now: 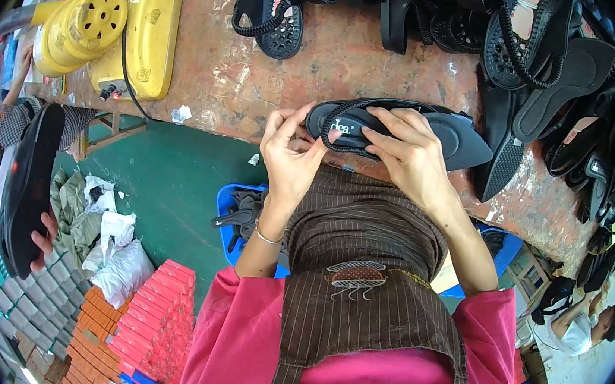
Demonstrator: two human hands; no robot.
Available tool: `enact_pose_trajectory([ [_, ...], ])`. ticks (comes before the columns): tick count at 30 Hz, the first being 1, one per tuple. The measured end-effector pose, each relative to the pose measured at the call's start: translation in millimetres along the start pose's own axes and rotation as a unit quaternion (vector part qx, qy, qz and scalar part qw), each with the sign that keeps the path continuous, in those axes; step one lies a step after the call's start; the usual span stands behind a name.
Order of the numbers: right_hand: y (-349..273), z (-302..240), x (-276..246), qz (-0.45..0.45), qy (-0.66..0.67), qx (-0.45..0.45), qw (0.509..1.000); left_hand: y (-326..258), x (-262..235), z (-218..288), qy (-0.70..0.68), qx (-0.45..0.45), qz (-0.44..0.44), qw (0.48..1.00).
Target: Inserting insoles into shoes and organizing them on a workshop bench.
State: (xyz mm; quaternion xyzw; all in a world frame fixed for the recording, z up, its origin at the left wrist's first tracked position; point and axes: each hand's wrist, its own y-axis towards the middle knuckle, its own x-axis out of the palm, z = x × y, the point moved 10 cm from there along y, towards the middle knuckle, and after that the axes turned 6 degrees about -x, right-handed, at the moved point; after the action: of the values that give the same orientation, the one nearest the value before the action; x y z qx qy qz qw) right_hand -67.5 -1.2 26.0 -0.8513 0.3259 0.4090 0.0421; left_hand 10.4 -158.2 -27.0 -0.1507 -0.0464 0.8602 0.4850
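A black sandal [316, 120] with a braided elastic strap lies sideways at the table's front edge, its heel to the left. A dark insole [460, 139] with light lettering at its heel end lies along it, the pointed toe end sticking out to the right. My left hand [291, 145] is closed around the heel, its thumb pressing on the insole beside the strap. My right hand [411, 147] grips the middle, fingers curled over the insole. The palm side of my right hand is hidden.
More black sandals [279, 32] lie along the table's far side, heaped at the right with loose insoles [570, 85]. A yellow machine [140, 39] stands at the left. Blue bins [225, 206] stand below. At far left another person's hand [42, 241] holds a black shoe [29, 185].
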Motion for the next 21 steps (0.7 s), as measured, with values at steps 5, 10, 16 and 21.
enact_pose_trajectory([
  [5, 3.1, -7.6, 5.9, -0.021, -0.058, -0.018, 0.998, 7.6, -3.1, 7.9, 0.111, 0.028, 0.050, 0.992],
  [10, 1.1, -10.7, 13.5, -0.032, -0.070, -0.016, 0.997, 13.0, -3.7, -1.3, 0.055, -0.011, 0.040, 0.998],
  [16, 5.4, -22.4, 49.5, -0.163, -0.020, -0.119, 0.979, 15.6, -3.0, 7.8, 0.087, 0.028, 0.061, 0.994],
  [21, -6.5, -25.0, 33.6, -0.119, -0.142, -0.053, 0.981, 25.9, -2.8, 0.1, 0.101, 0.023, 0.010, 0.995],
])
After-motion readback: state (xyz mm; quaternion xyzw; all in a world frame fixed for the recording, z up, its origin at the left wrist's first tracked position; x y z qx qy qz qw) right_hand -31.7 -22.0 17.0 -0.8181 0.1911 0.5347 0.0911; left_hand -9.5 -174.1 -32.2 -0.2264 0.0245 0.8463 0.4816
